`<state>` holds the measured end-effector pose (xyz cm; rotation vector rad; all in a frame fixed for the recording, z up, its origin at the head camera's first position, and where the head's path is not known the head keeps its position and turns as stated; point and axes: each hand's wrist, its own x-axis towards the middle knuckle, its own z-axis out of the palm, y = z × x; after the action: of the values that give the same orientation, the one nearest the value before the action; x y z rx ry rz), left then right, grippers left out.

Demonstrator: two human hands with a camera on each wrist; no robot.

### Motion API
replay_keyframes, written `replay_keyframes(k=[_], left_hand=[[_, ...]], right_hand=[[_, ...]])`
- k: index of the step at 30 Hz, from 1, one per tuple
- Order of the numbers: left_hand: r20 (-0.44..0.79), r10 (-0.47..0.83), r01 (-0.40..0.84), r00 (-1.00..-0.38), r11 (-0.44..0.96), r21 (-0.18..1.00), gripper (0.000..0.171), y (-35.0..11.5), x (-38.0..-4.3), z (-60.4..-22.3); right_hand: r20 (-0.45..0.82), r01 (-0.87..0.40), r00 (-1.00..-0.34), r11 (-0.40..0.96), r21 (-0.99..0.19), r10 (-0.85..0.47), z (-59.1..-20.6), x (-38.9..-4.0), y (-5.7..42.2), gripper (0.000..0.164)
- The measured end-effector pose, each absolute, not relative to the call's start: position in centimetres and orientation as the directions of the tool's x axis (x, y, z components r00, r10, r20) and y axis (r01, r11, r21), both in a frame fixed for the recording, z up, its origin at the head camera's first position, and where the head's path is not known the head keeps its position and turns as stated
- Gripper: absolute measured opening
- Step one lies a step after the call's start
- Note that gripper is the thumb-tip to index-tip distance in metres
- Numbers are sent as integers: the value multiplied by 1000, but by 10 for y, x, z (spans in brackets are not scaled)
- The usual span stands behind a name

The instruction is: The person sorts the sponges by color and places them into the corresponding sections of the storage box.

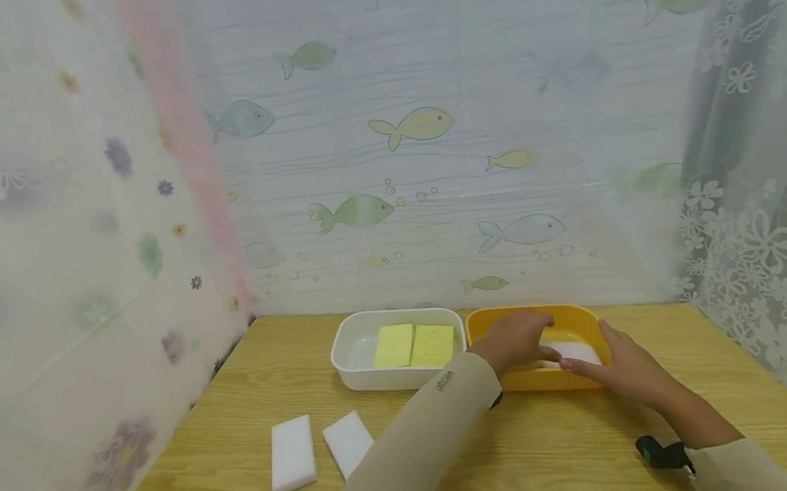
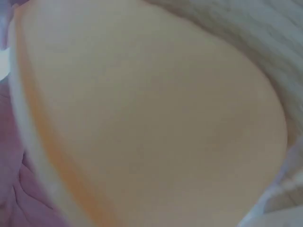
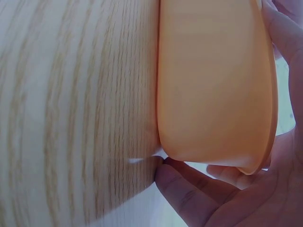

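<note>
In the head view an orange plastic tub (image 1: pixel 536 380) stands on the wooden table, with a white sponge block (image 1: pixel 578 352) inside it. My left hand (image 1: pixel 515 340) reaches over the tub's front rim, fingers spread apart from the thumb, whose tip overlaps the block's left end. My right hand (image 1: pixel 628 369) grips the tub's right end, thumb along the front rim and fingers round the far side. Up close in the right wrist view, its fingers (image 3: pixel 189 191) curl under the tub's end (image 3: pixel 215 94). The tub's wall (image 2: pixel 156 113) fills most of the left wrist view.
Left of the orange tub stands a white tub (image 1: pixel 376 379) with two yellow sponges (image 1: pixel 394 346) side by side. Two white sponge blocks (image 1: pixel 292 454) lie on the table (image 1: pixel 229 451) at front left, one partly behind my left sleeve (image 1: pixel 416 444). A fish-patterned curtain (image 1: pixel 431 196) hangs behind.
</note>
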<state>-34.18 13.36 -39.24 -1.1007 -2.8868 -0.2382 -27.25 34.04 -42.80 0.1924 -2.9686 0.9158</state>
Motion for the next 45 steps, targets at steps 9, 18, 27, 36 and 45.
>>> replay_keyframes(k=[9, 18, 27, 36, 45], left_hand=[[82, 712, 714, -697, 680, 164, 55, 113, -341, -375], [108, 738, 746, -666, 657, 112, 57, 88, -340, -371], [158, 773, 789, -614, 601, 127, 59, 37, -321, -375], [238, 751, 785, -616, 607, 118, 54, -24, -302, -368], [256, 680, 726, -687, 660, 194, 52, -76, -292, -375]], right_hand=[[49, -112, -994, 831, -545, -102, -426, -274, 338, 124], [89, -154, -988, 817, -556, -126, -427, -276, 337, 114], [58, -125, -992, 831, -541, -112, -429, -276, 338, 120], [39, -115, -993, 848, -517, -111, -422, -275, 342, 123], [34, -110, -994, 844, -524, -108, -429, -275, 340, 124]])
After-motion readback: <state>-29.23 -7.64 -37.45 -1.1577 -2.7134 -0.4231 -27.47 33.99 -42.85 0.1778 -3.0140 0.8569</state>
